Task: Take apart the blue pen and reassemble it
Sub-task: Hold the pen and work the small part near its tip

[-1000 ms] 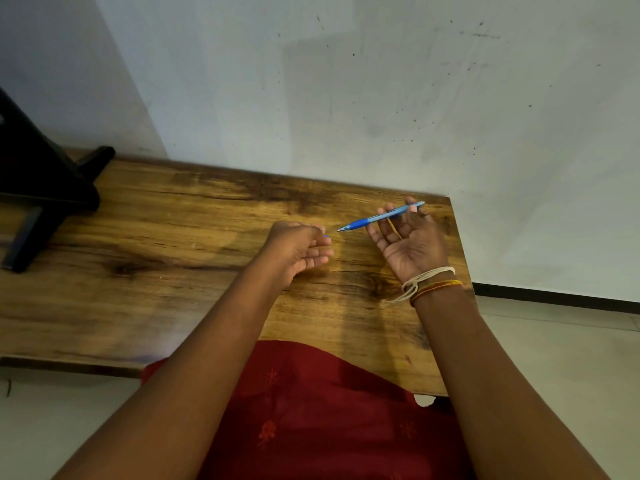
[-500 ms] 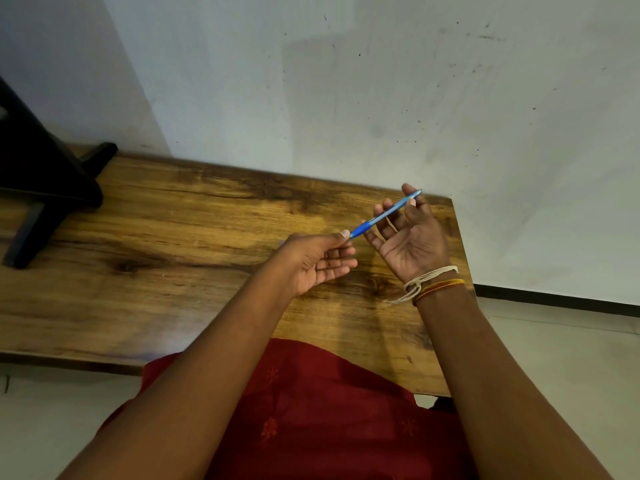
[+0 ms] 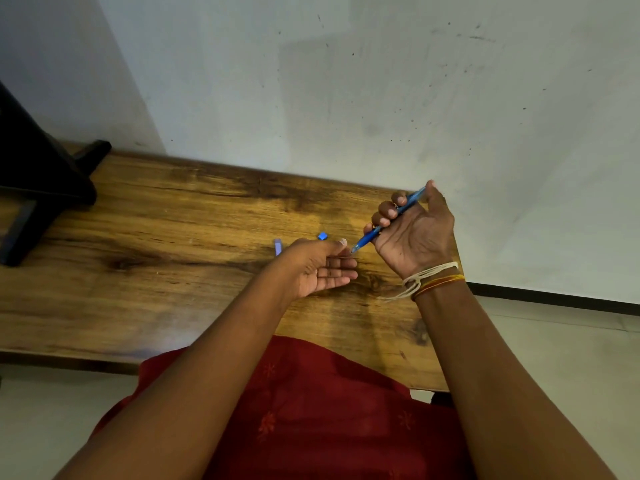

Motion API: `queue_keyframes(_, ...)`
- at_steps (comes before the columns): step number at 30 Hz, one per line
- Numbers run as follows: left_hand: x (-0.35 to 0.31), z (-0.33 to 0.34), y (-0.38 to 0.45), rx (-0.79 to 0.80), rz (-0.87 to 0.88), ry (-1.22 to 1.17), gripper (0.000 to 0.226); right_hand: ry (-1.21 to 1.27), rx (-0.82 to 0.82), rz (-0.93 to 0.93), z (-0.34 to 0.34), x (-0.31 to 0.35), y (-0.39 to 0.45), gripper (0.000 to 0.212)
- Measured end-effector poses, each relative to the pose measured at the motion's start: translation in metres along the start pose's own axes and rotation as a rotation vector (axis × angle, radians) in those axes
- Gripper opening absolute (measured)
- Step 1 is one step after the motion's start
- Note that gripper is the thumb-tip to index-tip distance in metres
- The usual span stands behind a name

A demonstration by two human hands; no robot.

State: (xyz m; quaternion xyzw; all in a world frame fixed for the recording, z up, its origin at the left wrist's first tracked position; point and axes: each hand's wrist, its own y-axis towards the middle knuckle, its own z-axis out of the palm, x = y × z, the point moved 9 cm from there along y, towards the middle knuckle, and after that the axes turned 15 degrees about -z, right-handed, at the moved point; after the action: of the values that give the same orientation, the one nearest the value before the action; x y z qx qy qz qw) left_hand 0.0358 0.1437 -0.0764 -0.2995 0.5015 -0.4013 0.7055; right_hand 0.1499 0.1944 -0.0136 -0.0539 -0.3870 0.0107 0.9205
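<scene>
My right hand (image 3: 414, 230) is curled around the blue pen (image 3: 369, 237), which slants from upper right down to lower left with its tip pointing at my left hand. My left hand (image 3: 320, 268) hovers palm-up just left of the tip, thumb and forefinger close to it, other fingers spread. Whether those fingertips pinch the tip is unclear. Two small blue pieces lie on the wooden table (image 3: 173, 237) behind my left hand: a pale bluish piece (image 3: 277, 246) and a bright blue piece (image 3: 322, 236).
A black stand (image 3: 41, 188) sits at the table's far left. A grey wall rises right behind the table. The table's right edge runs just past my right wrist, with floor beyond. My red garment shows below the near edge.
My right hand closed its fingers around the pen and tilted it more steeply. My left hand shifted right toward the tip, uncovering two small blue pieces on the table.
</scene>
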Motion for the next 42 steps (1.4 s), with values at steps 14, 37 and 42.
queue_keyframes(14, 0.005, 0.001, -0.001, -0.033, -0.082, -0.086, 0.051, -0.225, 0.061, -0.138, 0.018, 0.021, -0.003, 0.047)
queue_keyframes(37, 0.004, 0.003, -0.002, -0.049, -0.056, -0.09, 0.051, -0.482, 0.131, -0.147, 0.019, 0.015, -0.004, 0.046)
queue_keyframes(42, 0.003, 0.003, -0.001, -0.05, -0.05, -0.082, 0.05, -0.468, 0.111, -0.156, 0.017, 0.016, -0.004, 0.049)
